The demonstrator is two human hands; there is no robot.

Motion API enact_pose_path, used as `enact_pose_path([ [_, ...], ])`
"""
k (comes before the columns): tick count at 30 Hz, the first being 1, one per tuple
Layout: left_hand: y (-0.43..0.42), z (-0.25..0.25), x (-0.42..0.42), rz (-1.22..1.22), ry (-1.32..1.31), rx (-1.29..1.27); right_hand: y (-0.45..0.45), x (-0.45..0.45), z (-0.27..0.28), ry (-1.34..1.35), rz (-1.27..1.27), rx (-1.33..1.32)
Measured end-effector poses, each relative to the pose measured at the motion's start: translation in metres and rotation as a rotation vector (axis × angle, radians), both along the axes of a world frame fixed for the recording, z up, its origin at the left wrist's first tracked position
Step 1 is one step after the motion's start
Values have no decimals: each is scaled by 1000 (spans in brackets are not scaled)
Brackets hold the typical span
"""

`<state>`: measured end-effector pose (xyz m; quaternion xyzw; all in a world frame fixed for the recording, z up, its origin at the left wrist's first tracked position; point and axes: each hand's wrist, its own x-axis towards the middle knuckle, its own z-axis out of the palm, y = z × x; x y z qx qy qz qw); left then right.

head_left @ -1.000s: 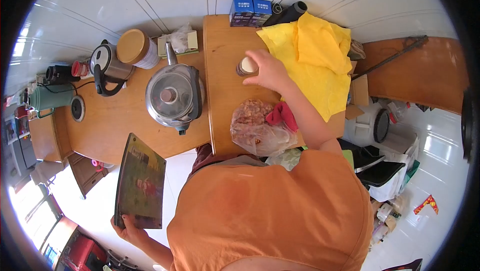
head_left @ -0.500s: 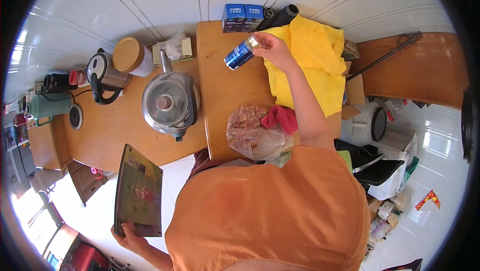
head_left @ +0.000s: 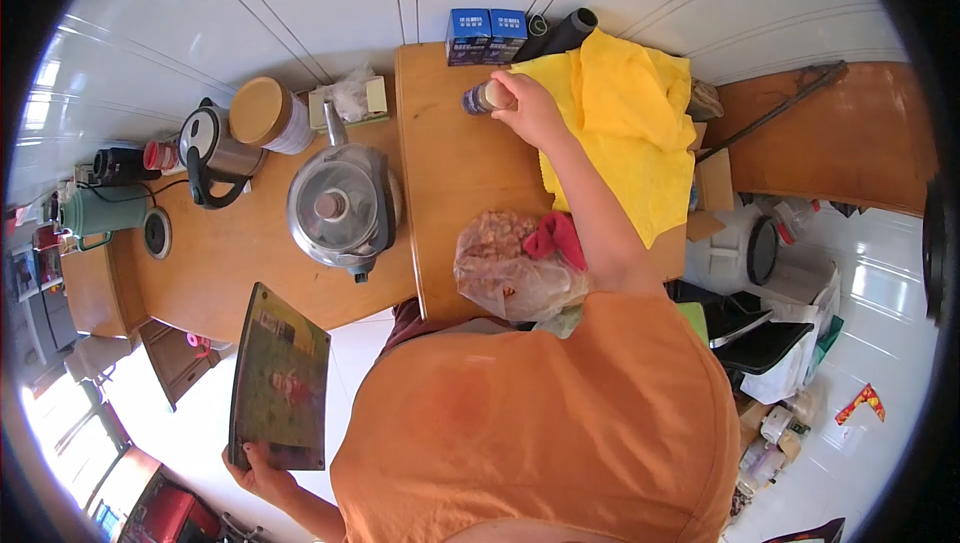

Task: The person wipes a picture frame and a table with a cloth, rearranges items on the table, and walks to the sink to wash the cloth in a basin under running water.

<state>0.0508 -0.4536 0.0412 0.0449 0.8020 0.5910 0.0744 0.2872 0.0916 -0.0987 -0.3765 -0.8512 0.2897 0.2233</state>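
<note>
My right hand (head_left: 528, 111) is closed around the end of a small blue can (head_left: 474, 99) with a silvery band. The can lies nearly sideways over the far part of the right-hand table, close to the edge of a yellow cloth (head_left: 625, 113). Whether it touches the tabletop, I cannot tell. Down at the lower left, my left hand (head_left: 263, 473) grips the bottom edge of a flat, dark-edged picture panel (head_left: 285, 353), tilted upright beside my body. Its face shows a small figure in red on green.
Blue boxes (head_left: 470, 35) and dark rolls (head_left: 572, 33) stand against the wall. Nearer me are a filled plastic bag (head_left: 495, 248) and a red cloth (head_left: 555, 235). An appliance with a clear lid (head_left: 340, 211), a kettle (head_left: 210, 158) and a lidded tub (head_left: 270, 118) occupy the left table.
My right hand has shifted slightly left and turned the can, which now lies more level and higher in view. The picture panel has barely moved.
</note>
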Motion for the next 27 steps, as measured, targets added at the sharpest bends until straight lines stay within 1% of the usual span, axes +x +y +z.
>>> enact_pose_path([
  [1, 1, -2, -1, 4, 7, 3, 2, -2, 0, -36, 6, -18],
  [4, 8, 7, 6, 31, -35, -53, 0, -3, 6, 20, -99, 100],
  [7, 0, 2, 1, -2, 3, -54, 6, 2, -6, -59, -106, -13],
  [10, 10, 4, 6, 27, 14, -5, 16, -2, -11, -67, -152, 132],
  [13, 1, 6, -1, -45, -4, -4, 23, -7, -16, -101, -242, 145],
  [16, 6, 10, -6, -57, -2, 47, 26, -13, -10, -93, -297, 79],
  [19, 26, 17, -5, -39, 26, 144, 30, -19, -18, -42, -361, 68],
  [22, 30, 17, -17, -97, 33, 136, 39, -23, -30, 49, -406, -41],
  [25, 44, 19, -30, -169, 28, 149, 32, -22, -33, 33, -477, -15],
  [27, 59, 25, -40, -244, 14, 147, 20, -15, -31, 21, -501, 89],
])
